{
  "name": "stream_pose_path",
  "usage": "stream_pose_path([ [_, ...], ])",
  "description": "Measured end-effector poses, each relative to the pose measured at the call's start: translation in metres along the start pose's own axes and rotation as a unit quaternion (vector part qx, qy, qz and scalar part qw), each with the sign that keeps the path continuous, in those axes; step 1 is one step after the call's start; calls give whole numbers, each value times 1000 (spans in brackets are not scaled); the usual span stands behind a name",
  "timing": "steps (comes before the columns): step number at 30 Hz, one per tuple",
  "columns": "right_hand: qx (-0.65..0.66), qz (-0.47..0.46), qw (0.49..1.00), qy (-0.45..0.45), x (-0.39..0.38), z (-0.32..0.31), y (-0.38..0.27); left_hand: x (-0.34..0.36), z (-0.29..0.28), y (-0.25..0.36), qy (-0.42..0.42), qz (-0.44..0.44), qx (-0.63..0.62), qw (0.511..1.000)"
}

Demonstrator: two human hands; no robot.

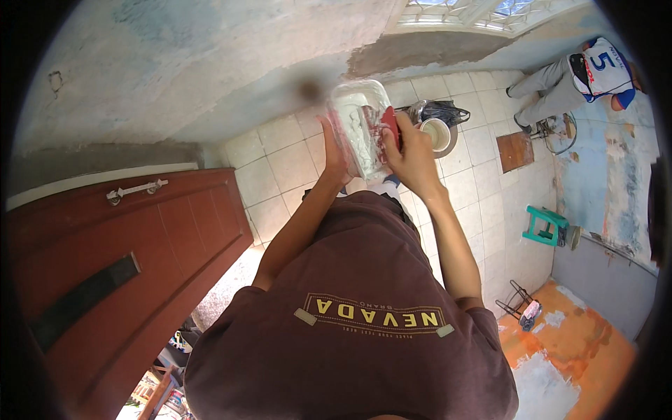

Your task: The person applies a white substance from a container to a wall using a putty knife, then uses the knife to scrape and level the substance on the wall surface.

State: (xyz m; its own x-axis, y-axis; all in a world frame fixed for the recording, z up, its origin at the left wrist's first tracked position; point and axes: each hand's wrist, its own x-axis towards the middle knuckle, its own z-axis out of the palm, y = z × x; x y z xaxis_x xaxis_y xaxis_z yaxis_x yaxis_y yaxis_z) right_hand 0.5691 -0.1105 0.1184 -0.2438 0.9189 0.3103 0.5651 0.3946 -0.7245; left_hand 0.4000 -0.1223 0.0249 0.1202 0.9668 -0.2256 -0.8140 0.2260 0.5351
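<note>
In front of me is a clear plastic tub of thick white paste, tilted toward me. My left hand grips its left side, the thumb along the wall and the other fingers mostly hidden beneath. My right hand is closed on a red putty knife at the tub's right edge. The knife's blade dips over the paste, and white smears show on it. Some paste is heaped and ridged in the middle of the tub.
A round pail and a black plastic bag stand on the tiled floor beyond my right hand. A red-brown door is on the left. At far right, a person bends by the wall; a green stool stands nearer.
</note>
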Motion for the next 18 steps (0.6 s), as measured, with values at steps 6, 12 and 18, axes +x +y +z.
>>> stream_pose_path([
  [6, 32, 53, 998, -10, 6, -19, -20, 2, 3, -3, -14, -15, 10, 1000],
  [12, 17, 55, 998, 4, 7, -27, -31, 5, -3, -7, -42, -5, -8, 999],
  [18, -27, -15, 994, -106, -4, 17, -9, -1, 3, -9, -15, -16, 5, 1000],
])
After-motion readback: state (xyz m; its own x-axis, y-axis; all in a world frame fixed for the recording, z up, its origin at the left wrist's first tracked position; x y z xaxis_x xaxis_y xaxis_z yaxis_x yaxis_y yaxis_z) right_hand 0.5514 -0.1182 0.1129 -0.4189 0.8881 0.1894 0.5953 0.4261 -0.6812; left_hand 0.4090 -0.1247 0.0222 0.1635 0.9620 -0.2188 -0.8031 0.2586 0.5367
